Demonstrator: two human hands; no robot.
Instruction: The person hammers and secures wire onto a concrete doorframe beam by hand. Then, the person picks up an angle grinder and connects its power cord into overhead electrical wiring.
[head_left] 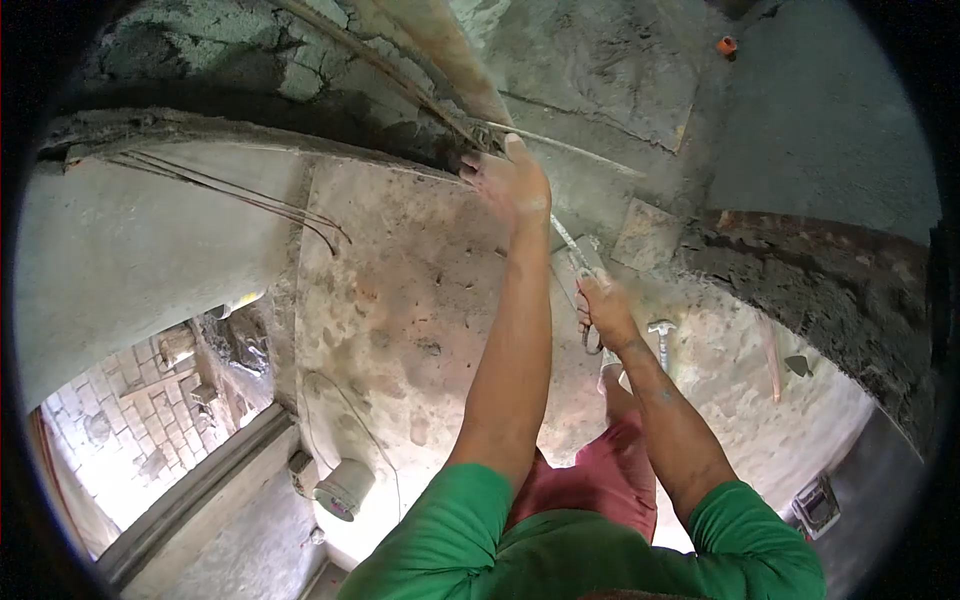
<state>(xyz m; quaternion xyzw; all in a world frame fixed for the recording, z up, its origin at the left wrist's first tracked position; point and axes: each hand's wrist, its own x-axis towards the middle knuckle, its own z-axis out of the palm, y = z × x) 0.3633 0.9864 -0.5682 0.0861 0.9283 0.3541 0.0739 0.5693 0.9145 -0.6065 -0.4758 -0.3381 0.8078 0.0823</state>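
My left hand (512, 188) is raised beside the edge of a concrete beam. Its fingers are curled and its thumb points up, close to the end of a long thin rod (400, 80) and a pale rod (570, 148). What lies inside those fingers is hidden. Lower and to the right, my right hand (606, 308) is closed around a tool with a pale bar (568, 238) and a dark looped handle end (591, 343). The bar slants up and passes behind my left wrist, so its far end cannot be seen.
A hammer (662, 340) lies on the floor to the right, with a wooden-handled tool (773, 362) farther over. A bucket (345, 490) stands at lower left. Bent bars (230, 196) stick out at left, near an opening onto brick paving (140, 400). Rough masonry (820, 290) borders the right.
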